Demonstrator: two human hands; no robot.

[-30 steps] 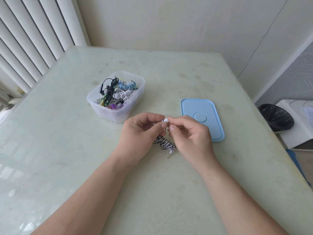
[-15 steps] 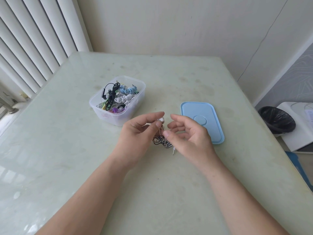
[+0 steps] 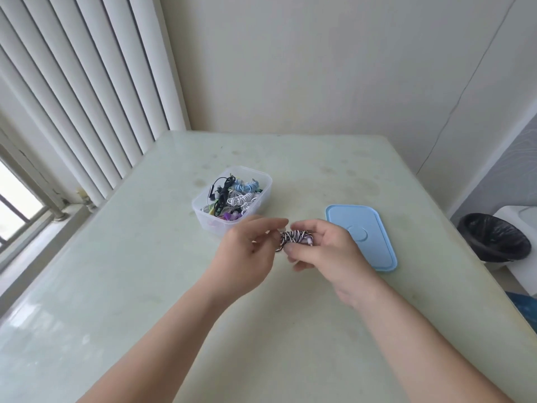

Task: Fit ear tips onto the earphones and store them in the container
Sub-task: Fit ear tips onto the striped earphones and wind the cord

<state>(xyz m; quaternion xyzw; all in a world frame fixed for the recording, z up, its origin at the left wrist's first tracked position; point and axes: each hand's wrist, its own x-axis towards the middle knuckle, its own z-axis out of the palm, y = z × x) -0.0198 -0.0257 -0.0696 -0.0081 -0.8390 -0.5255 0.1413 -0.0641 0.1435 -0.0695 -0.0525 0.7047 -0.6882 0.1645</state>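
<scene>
Earphones (image 3: 295, 238), 1 bundle, head view: held off the table (image 3: 145, 286) above its middle, on the near side of the gap between container (image 3: 268, 183) and lid (image 3: 363, 237). The right hand (image 3: 328, 253) grips the bundle, thumb on its near side and fingers curled over the far side. The left hand (image 3: 247, 251) has curled fingers at the bundle's left end, but blur leaves it unclear whether they pinch the cord or only touch it. Step in hand, as judged: winding done or nearly so, transfer to the container pending. Handling advice: keep the wraps pressed together with the right hand so the coil cannot spring loose, tuck any free loop in with the left, then lower the bundle over the container's near rim onto the pile instead of tossing it, since soft tips could pull off if snagged. Appearance: cord striped black and white, wound into 1 short tight roll lying left to right. A loose loop hangs at the left end and a small pale piece shows at the right end. Whether ear tips are seated cannot be told. The container is clear, open, left of the table's middle and filled with other wound sets. The lid is blue and lies flat toward the right edge.
</scene>
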